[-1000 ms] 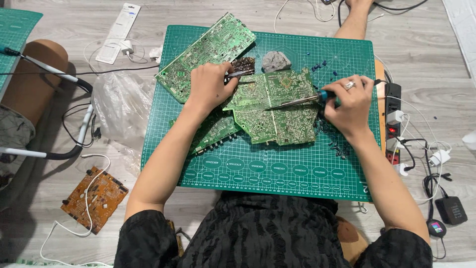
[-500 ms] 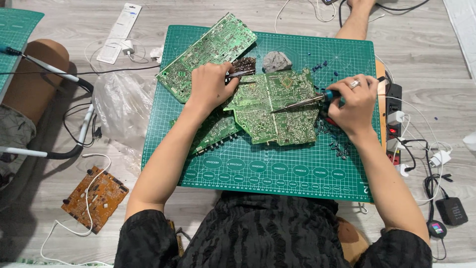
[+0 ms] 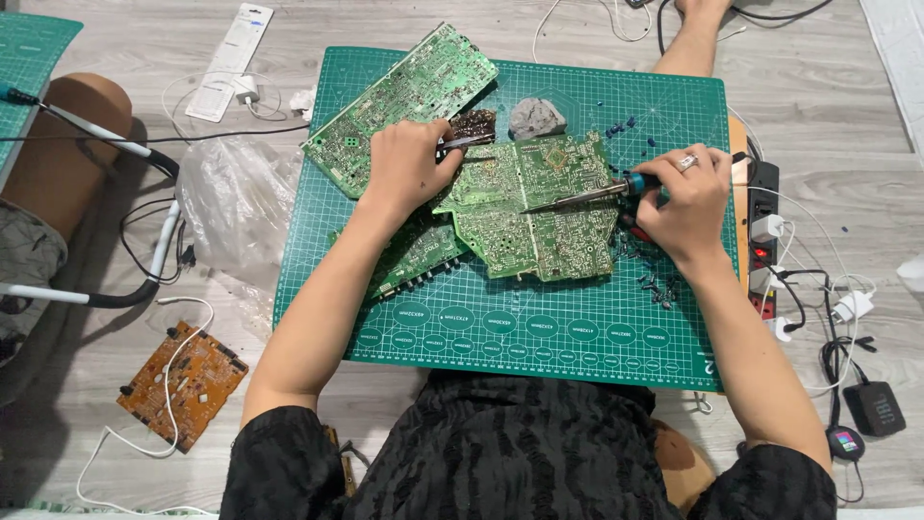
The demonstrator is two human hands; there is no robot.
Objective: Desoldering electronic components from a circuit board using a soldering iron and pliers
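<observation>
The right hand grips a soldering iron, tip on the central circuit board. The left hand clamps tweezers near the cutting mat's far edge.

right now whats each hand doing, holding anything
Left hand: closed on tweezers, resting on the green circuit board.
Right hand: closed around the soldering iron, tip on the same board.

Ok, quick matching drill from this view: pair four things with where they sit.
1 soldering iron
2 orange circuit board
3 grey lump
4 power strip

A floor, left of the green cutting mat
B right hand
C floor, right of the mat
D on the mat, near its far edge

Pairs: 1-B, 2-A, 3-D, 4-C
</observation>
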